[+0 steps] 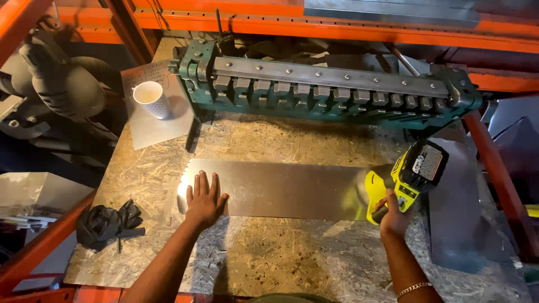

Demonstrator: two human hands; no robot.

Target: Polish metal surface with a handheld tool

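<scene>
Pressing my left hand (205, 201) flat on the near left end of the metal sheet (281, 189), I keep its fingers spread open, palm down, holding nothing, only pinning the strip to the chipboard tabletop (269, 252). My right hand (393, 216) is wrapped closed around the grip of the yellow cordless tool (407, 177), whose nose meets the sheet's right end; I cannot see the working tip itself, since the tool body hides it.

The sheet lies lengthwise across the tabletop, just in front of the green bending brake (325, 90), apart from it. A paper cup (150, 99) stands on a smaller plate at the far left, and a pair of black gloves (109, 223) lies bunched near the left edge, unworn.

As I judge it, the danger lies in the distance between my hands: the pinned end is well apart from the tool, so the right end could chatter, lift or swing if the tool bites. My bare palm sits beside a raw metal edge, and a sudden slide could cut it. Glare on the sheet also hides what lies near my fingers.
</scene>
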